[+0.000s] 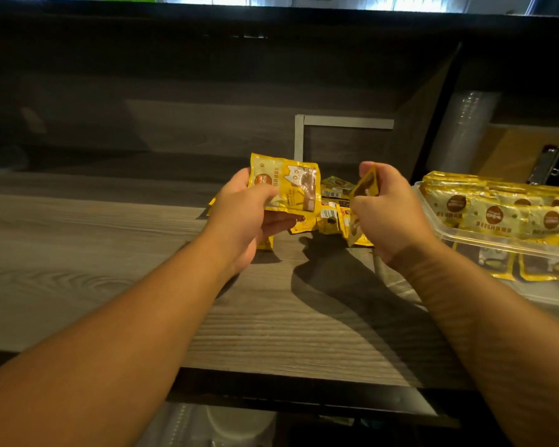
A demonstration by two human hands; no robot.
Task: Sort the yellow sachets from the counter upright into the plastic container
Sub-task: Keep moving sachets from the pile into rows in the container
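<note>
Table point(110, 240): grey wood-grain top, dark front edge nearest the person, wood-grain wall behind it.
Plastic container point(484, 241): clear, at the table's right edge, packed with yellow sachets standing upright in rows point(497, 211).
Loose pile point(331, 204): more yellow sachets lying flat toward the back of the table, between the two hands.
Left hand point(242, 214): raised above the table, thumb and fingers pinching one sachet point(291, 185), its printed face toward the person.
Right hand point(391, 208): just beside the container, fingers curled round another sachet point(367, 185), seen edge-on.
</note>
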